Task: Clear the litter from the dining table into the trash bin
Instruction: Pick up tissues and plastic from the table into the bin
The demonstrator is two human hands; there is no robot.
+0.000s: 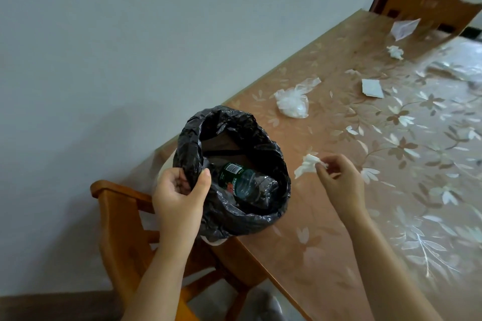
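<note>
Right hand: fingertips pinched on a crumpled tissue, just above the dining table, at 3 o'clock from the trash bin.
Left hand: thumb and fingers clamped on the bin's black liner at its 8 o'clock rim.
Surroundings: clear plastic bag at 1 o'clock from the bin; folded paper, tissue ball and flat wrapper farther toward 2 o'clock, well apart. Wooden chair below the bin at 7 o'clock.
Bin contents: one plastic bottle with green label, lying on its side.
Bottle axis: runs 10 to 4 o'clock.
Tissue axis: long way runs 7 to 1 o'clock, loose end toward the bin.
</note>
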